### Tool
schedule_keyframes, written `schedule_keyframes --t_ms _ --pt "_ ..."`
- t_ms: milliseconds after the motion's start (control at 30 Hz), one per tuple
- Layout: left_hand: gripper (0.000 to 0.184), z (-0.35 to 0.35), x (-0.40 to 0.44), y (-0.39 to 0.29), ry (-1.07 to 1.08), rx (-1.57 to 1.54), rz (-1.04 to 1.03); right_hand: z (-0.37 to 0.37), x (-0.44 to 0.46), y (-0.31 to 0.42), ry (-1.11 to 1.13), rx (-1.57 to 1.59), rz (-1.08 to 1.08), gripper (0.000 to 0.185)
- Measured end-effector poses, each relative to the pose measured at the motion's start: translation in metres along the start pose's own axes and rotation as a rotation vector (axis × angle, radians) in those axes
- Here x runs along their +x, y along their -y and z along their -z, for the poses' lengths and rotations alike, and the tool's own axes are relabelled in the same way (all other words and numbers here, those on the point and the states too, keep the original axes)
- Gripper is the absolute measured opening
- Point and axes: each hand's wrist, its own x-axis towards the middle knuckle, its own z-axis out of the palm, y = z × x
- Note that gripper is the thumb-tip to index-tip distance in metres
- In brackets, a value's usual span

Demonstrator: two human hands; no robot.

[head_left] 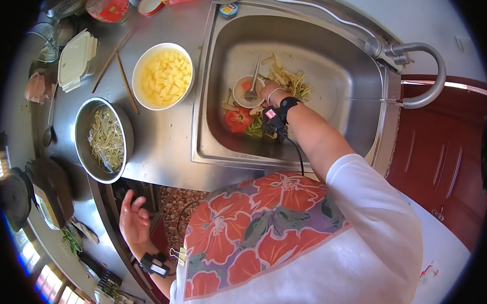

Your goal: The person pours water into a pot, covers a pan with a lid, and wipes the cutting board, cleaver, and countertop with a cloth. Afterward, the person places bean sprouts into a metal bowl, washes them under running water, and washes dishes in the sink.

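Observation:
In the sink, my right hand [273, 92] is closed on the right rim of a small white bowl [238, 94]; some of its fingertips are hidden. A metal spoon [253, 82] rests in the bowl, its handle pointing up and away. Vegetable peelings [290, 81] lie around the bowl, and a red tomato-like piece [238, 120] with green scraps sits just below it. My left hand [134, 219] hangs beside the counter edge, empty, with loosely bent fingers apart.
The sink [330, 134] has a curved faucet [442, 73] on its right. On the counter are a bowl of diced pale-yellow pieces [165, 78], a metal basin [127, 137] of thin green strips, chopsticks [125, 81], a lidded container [77, 58] and a red-labelled jar [107, 5].

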Motion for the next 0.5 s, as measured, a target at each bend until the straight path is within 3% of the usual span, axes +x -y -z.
schedule_keyframes --t_ms 67,200,333,400,500 --pt "0.047 -0.032 -0.002 0.001 0.138 0.206 0.043 0.012 -0.047 0.012 -0.017 0.260 0.052 0.029" --pt "0.051 -0.120 0.022 0.001 0.377 0.509 0.188 0.048 -0.073 -0.016 0.066 0.453 0.035 0.028" --pt "0.059 -0.214 0.072 0.052 0.665 0.819 0.234 0.100 -0.144 -0.033 0.218 0.604 0.059 0.030" --pt "0.069 -0.253 0.092 0.099 0.713 0.859 0.367 0.118 -0.177 -0.043 0.198 0.608 0.130 0.032" --pt "0.064 -0.309 0.093 0.157 0.769 0.758 0.476 0.130 -0.202 -0.058 0.141 0.602 0.162 0.034"
